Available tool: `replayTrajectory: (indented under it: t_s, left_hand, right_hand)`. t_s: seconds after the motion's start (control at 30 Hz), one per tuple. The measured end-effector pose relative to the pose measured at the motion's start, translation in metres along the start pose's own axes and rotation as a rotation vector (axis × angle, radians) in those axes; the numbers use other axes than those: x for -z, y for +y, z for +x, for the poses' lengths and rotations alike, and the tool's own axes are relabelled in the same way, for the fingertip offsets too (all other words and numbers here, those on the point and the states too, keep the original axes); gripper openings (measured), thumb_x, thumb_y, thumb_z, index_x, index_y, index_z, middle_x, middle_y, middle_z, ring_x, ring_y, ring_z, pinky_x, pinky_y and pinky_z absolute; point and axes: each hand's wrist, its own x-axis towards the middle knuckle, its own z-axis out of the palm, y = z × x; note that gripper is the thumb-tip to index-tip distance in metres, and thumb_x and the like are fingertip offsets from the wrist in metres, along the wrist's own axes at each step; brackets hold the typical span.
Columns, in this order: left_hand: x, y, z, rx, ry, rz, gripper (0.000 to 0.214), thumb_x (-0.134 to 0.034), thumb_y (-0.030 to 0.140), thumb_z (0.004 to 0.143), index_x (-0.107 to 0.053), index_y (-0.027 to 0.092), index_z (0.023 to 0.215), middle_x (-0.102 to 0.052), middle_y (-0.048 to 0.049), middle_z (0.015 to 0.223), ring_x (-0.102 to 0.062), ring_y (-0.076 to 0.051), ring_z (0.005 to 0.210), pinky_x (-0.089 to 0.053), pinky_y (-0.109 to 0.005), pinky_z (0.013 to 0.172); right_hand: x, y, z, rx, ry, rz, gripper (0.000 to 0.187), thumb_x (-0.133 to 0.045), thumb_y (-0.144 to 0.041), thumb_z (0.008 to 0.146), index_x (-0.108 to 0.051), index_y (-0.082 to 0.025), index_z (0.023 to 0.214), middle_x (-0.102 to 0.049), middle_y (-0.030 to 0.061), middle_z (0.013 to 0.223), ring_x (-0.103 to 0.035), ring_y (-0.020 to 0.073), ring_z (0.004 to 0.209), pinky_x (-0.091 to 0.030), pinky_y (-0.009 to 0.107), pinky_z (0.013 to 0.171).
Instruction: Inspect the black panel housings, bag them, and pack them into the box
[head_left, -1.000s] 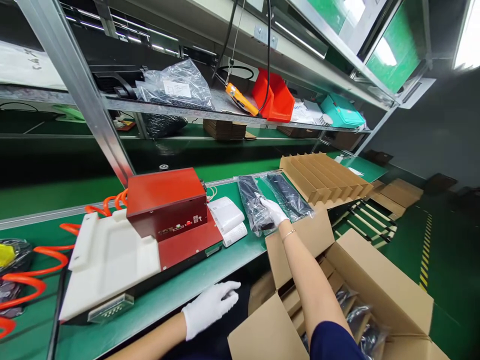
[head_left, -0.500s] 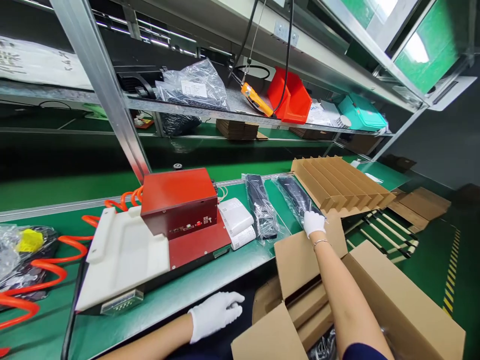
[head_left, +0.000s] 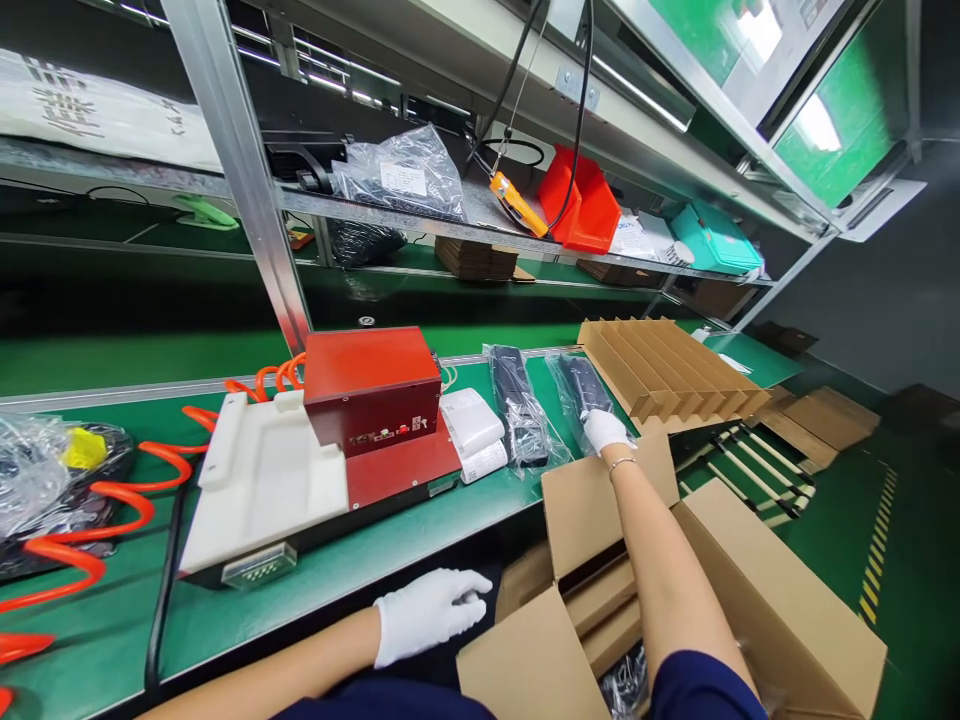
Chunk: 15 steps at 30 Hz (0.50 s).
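Nearest us, our left hand in a white knit glove hangs before the bench's front edge, its back up, fingers pointing right, loosely parted around nothing. Just right of it stands an open brown cardboard box, flaps splayed, and our bare right forearm reaches over it.

Beyond, on the smooth green bench, lies a long black object in a clear plastic bag. Its long axis runs away from us, the far end slanting left, the near end pointing toward the box. Our right hand in a white glove lies over that near end; we cannot tell whether the fingers close round it.

A second long black bagged object lies apart to the left, slanting away similarly. A second ago our right hand was on that one; our left has barely moved.

Farther back and right sits a slatted brown cardboard divider; above, a bright red plastic bin stands on the metal shelf.
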Motion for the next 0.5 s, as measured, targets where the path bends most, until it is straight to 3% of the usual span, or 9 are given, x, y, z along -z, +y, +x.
replayTrajectory:
  t_s: [0.23, 0.4, 0.5]
  left_hand:
    - [0.006, 0.002, -0.012, 0.035, 0.053, 0.041, 0.052, -0.046, 0.041, 0.088, -0.068, 0.015, 0.128, -0.075, -0.0071, 0.097, -0.065, -0.021, 0.082, -0.052, -0.032, 0.081]
    - [0.009, 0.006, -0.016, 0.009, 0.064, 0.010, 0.052, -0.048, 0.044, 0.088, -0.068, 0.016, 0.128, -0.075, -0.0061, 0.096, -0.064, -0.021, 0.078, -0.053, -0.032, 0.075]
    - [0.014, 0.012, -0.018, 0.002, 0.082, -0.003, 0.050, -0.049, 0.044, 0.088, -0.069, 0.018, 0.126, -0.075, -0.0057, 0.097, -0.065, -0.021, 0.081, -0.053, -0.033, 0.078]
  right_hand:
    - [-0.017, -0.009, -0.010, -0.114, 0.008, 0.061, 0.038, -0.063, -0.041, 0.097, -0.063, -0.010, 0.119, -0.061, 0.0114, 0.124, -0.057, 0.0221, 0.123, -0.045, 0.048, 0.111]
    - [0.006, 0.002, -0.012, -0.077, 0.083, 0.313, 0.037, -0.062, -0.042, 0.097, -0.064, -0.010, 0.114, -0.064, 0.0099, 0.115, -0.060, 0.0193, 0.113, -0.048, 0.044, 0.107]
    - [0.022, 0.026, -0.036, -0.022, 0.165, 0.570, 0.034, -0.062, -0.044, 0.094, -0.064, -0.011, 0.103, -0.065, 0.0075, 0.103, -0.062, 0.0169, 0.102, -0.051, 0.037, 0.098]
